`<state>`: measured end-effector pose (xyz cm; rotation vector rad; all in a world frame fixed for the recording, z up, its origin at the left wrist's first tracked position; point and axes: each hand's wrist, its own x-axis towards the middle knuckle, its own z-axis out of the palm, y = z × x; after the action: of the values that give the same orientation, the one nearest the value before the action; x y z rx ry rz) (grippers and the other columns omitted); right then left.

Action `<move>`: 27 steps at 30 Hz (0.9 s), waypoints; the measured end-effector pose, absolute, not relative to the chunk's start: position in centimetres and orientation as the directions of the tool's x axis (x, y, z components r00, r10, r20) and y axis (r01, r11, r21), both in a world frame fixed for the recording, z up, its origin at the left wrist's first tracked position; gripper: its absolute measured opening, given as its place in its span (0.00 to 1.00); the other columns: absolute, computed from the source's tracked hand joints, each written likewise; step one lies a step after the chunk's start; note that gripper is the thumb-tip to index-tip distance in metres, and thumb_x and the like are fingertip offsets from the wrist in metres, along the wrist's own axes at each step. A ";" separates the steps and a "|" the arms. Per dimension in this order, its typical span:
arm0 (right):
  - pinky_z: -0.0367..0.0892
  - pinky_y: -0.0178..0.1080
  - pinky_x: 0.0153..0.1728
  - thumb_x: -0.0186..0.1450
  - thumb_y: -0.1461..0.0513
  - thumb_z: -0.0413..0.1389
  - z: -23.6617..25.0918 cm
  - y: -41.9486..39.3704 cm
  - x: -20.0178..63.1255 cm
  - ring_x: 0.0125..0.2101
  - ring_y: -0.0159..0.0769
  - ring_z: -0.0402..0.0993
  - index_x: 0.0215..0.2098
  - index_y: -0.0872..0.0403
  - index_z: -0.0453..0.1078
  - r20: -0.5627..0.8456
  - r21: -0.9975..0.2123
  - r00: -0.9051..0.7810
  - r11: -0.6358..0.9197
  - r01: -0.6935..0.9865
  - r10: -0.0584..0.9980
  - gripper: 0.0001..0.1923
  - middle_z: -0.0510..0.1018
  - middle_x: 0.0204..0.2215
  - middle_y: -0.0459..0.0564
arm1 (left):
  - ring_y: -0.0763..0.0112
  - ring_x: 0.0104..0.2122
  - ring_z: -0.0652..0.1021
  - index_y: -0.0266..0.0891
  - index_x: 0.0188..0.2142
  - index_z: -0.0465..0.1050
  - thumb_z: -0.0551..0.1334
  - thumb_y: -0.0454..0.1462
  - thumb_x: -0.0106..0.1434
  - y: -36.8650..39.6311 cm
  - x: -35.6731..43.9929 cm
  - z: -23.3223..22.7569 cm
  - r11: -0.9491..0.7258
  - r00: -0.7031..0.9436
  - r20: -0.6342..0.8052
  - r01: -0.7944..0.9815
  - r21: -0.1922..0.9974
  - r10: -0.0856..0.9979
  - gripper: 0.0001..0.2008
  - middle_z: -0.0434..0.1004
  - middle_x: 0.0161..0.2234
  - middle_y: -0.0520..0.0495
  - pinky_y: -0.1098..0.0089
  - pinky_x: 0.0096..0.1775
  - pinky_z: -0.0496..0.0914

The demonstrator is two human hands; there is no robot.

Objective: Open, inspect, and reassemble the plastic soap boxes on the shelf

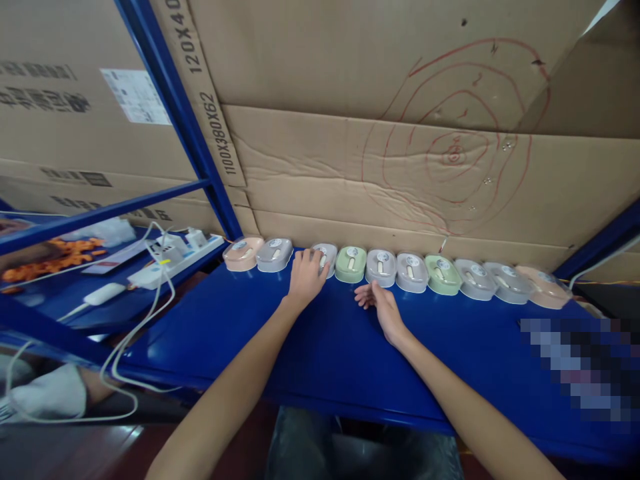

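Along the back of the blue shelf (230, 333) stands a row of small plastic boxes with clear lids and round stickers, several of them grey. My left hand (309, 277) grips a grey box (327, 253), its fingers over the left part and the thumb at the front. Just right of that is a green box (351, 265). My right hand (383, 307) is open, fingers apart, in front of another grey box (381, 267); whether it touches that box I cannot tell. A peach box (243, 255) is at the left end.
Behind the row rises a cardboard wall (310, 153) with red rings drawn on it. At left, past a blue post (170, 87), are a white power strip (175, 260), a white cable (120, 347) and orange pieces (55, 260). A person's sleeve (55, 393) shows at lower left.
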<state>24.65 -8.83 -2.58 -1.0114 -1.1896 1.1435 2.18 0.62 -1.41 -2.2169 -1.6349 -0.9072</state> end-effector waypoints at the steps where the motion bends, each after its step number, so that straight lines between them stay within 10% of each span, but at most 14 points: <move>1: 0.67 0.43 0.34 0.63 0.25 0.57 -2.6 -8.8 24.6 0.31 0.42 0.77 0.34 0.53 0.83 0.155 -0.981 0.014 0.156 -0.116 0.988 0.41 0.84 0.31 0.56 | 0.41 0.55 0.73 0.36 0.57 0.78 0.58 0.44 0.77 0.7 2.1 -1.4 -0.349 0.183 0.604 0.922 0.168 0.776 0.18 0.77 0.56 0.30 0.48 0.61 0.69; 19: 0.68 0.43 0.35 0.64 0.25 0.55 -2.4 -9.1 24.6 0.31 0.42 0.77 0.34 0.52 0.83 0.163 -0.982 0.005 0.163 -0.099 0.987 0.41 0.84 0.31 0.56 | 0.45 0.57 0.74 0.38 0.59 0.76 0.51 0.45 0.79 1.0 0.8 0.1 -0.343 0.139 0.602 0.909 0.238 0.786 0.21 0.77 0.58 0.32 0.49 0.64 0.67; 27: 0.67 0.43 0.34 0.64 0.25 0.56 -2.5 -9.0 24.6 0.31 0.42 0.77 0.33 0.52 0.83 0.176 -0.980 0.006 0.175 -0.097 0.984 0.41 0.85 0.30 0.56 | 0.25 0.67 0.66 0.30 0.58 0.77 0.56 0.45 0.73 1.1 -1.2 0.8 0.097 -0.210 0.524 0.967 0.236 0.825 0.24 0.74 0.63 0.22 0.33 0.64 0.60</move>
<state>24.58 -9.04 -2.47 -1.0071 -1.2183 1.1252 -1.16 1.09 0.85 -1.7857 -2.1175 -0.7896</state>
